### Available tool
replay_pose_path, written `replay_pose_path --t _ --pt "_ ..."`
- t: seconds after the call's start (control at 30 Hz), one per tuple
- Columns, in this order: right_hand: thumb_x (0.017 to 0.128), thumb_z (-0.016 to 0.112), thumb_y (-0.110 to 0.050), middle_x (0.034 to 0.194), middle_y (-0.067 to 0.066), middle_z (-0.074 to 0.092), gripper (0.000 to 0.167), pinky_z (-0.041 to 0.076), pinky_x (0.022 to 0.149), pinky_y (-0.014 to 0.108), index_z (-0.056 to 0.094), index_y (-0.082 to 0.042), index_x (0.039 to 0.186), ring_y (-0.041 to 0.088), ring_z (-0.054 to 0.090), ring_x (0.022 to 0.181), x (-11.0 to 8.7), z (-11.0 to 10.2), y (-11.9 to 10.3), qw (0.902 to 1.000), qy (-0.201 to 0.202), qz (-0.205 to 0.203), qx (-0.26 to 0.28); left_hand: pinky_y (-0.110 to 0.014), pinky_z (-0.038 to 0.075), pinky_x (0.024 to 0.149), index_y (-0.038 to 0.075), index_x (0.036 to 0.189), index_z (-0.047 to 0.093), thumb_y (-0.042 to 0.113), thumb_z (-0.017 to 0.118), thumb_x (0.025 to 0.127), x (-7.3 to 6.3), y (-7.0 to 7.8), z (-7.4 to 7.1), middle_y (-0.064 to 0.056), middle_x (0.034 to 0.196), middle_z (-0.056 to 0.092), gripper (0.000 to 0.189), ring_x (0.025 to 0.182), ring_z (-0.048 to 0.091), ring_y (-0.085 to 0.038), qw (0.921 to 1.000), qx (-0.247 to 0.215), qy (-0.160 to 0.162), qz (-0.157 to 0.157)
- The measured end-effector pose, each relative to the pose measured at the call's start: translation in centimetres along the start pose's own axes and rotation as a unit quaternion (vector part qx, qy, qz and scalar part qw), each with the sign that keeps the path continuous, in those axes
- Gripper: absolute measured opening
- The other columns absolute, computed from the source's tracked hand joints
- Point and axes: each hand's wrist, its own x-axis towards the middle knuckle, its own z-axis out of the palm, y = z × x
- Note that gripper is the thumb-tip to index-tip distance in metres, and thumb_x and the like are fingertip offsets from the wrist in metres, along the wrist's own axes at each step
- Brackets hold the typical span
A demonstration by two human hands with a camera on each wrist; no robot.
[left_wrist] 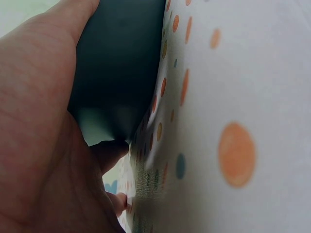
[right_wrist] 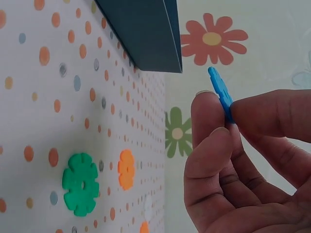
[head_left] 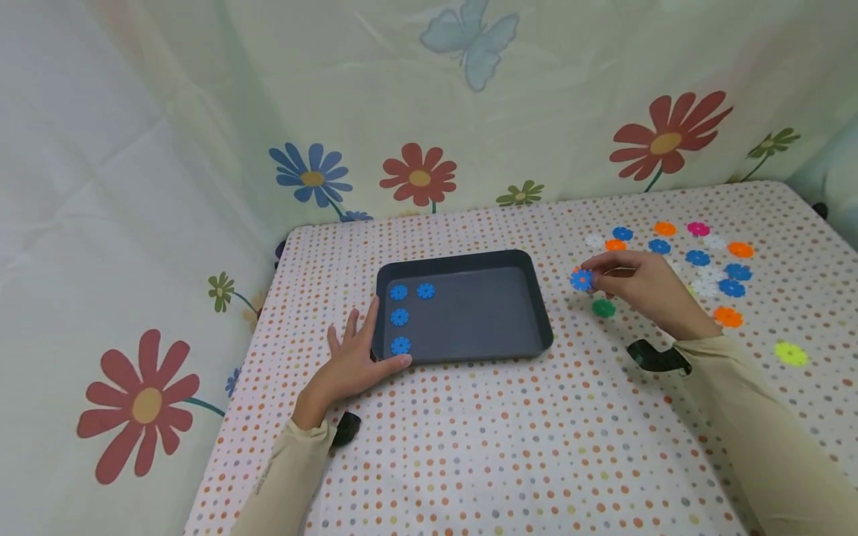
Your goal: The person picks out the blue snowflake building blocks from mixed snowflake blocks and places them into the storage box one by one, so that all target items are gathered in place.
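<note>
- Four blue flower discs (head_left: 399, 317) lie flat in the dark grey tray (head_left: 482, 316), three in a column along its left side and one just right of the farthest.
- I have the left hand (head_left: 355, 362) at the tray's near left corner, fingers spread, the thumb touching the near rim and the forefinger against the left side.
- On the right, the thumb and fingers of the right hand (head_left: 640, 289) pinch the held blue disc (head_left: 580, 280), raised off the tabletop (head_left: 469, 447) and to the right of the tray, outside it.
- My right wrist view shows that disc tilted, nearly edge-on.
- I see the green disc (head_left: 603, 307) flat on the cloth, just beside the right hand on its near side.
- Around and beyond that hand I count blue, orange and white discs, plus one pink disc (head_left: 698, 228); the yellow disc (head_left: 792, 353) sits apart, nearer the right edge.
- Behind everything hangs a pale curtain (head_left: 563, 112) printed with flowers and a butterfly.
</note>
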Motion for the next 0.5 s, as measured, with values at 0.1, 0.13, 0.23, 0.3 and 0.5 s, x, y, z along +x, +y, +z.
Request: replay_pose_path --t 0.1,0.13,0.23,0.3,0.5 --pt "0.110 0.064 -0.019 0.120 0.022 0.073 0.034 0.057 0.076 0.030 0.068 0.002 0.136 0.030 0.069 0.098 0.1 0.3 -0.6 1.0000 0.000 -0.007 -0.003 -0.065 -0.024 0.118 0.027 0.173 -0.010 0.069 0.070 0.093 0.0 0.1 -0.1 -0.012 0.179 0.002 0.121 0.163 -0.015 -0.031 1.0000 0.000 0.002 -0.002" --pt "0.110 0.064 -0.019 0.122 0.022 0.072 0.034 0.057 0.075 0.030 0.068 0.002 0.137 0.030 0.069 0.097 0.2 0.4 -0.7 1.0000 -0.001 -0.010 -0.001 -0.065 -0.024 0.118 0.027 0.173 -0.010 0.069 0.070 0.093 0.0 0.1 -0.1 -0.013 0.179 0.002 0.121 0.163 -0.015 -0.031 1.0000 0.000 0.003 -0.002" --pt "0.110 0.064 -0.017 0.127 0.022 0.070 0.033 0.059 0.077 0.031 0.068 0.003 0.136 0.031 0.072 0.099 0.2 0.7 -1.2 0.9998 -0.007 -0.014 0.011 -0.066 -0.025 0.118 0.026 0.174 -0.009 0.068 0.071 0.093 -0.1 0.0 -0.1 -0.013 0.179 0.004 0.121 0.163 -0.015 -0.032 1.0000 0.000 0.005 -0.001" --pt "0.109 0.065 -0.017 0.126 0.022 0.071 0.033 0.059 0.077 0.031 0.068 0.002 0.136 0.031 0.072 0.099 0.3 0.8 -1.5 0.9998 -0.008 -0.015 0.011 -0.066 -0.025 0.118 0.025 0.174 -0.008 0.068 0.071 0.093 -0.1 0.0 -0.1 -0.014 0.179 0.005 0.121 0.163 -0.015 -0.032 1.0000 -0.002 0.005 0.002" --pt "0.108 0.066 -0.017 0.121 0.022 0.072 0.033 0.060 0.077 0.034 0.070 0.002 0.135 0.034 0.072 0.099 0.3 1.4 -1.9 0.9996 -0.013 -0.018 0.015 -0.065 -0.026 0.117 0.026 0.174 -0.009 0.068 0.071 0.093 -0.2 -0.1 0.0 -0.013 0.179 0.005 0.121 0.163 -0.015 -0.031 1.0000 0.000 -0.002 0.001"
